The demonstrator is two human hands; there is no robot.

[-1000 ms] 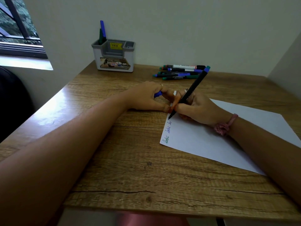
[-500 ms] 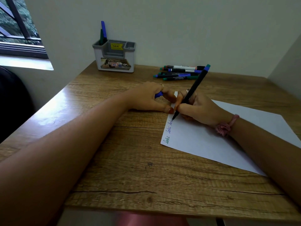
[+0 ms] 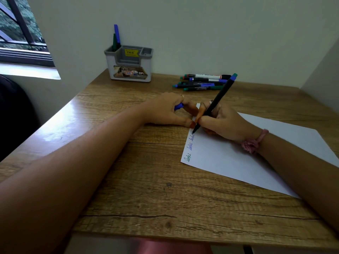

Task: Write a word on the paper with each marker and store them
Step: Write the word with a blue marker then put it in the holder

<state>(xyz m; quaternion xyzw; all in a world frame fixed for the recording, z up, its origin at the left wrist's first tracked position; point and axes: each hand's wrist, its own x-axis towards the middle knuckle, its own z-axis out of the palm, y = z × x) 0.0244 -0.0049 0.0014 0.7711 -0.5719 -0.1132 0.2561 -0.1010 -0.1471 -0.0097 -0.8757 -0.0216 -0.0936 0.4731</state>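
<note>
My right hand (image 3: pixel 222 123) grips a black marker (image 3: pixel 217 99) with a blue-green end, its tip touching the white paper (image 3: pixel 238 156) near the left edge. Handwritten words in green and blue run along that edge. My left hand (image 3: pixel 170 110) rests on the table beside the paper, its fingers curled around a blue cap (image 3: pixel 178 106), the thumb touching the paper's edge. Several markers (image 3: pixel 203 81) lie in a pile at the back of the table. A grey pen holder (image 3: pixel 129 64) at the back left holds two markers (image 3: pixel 116 37).
The wooden table (image 3: pixel 146 189) stands in a wall corner, with a window at the far left. A dark object sits off the table's left side. The table's front edge is close to me.
The marker tip has moved a little along the paper's left edge, away from me, and the written line has grown. My left hand has stayed in place.
</note>
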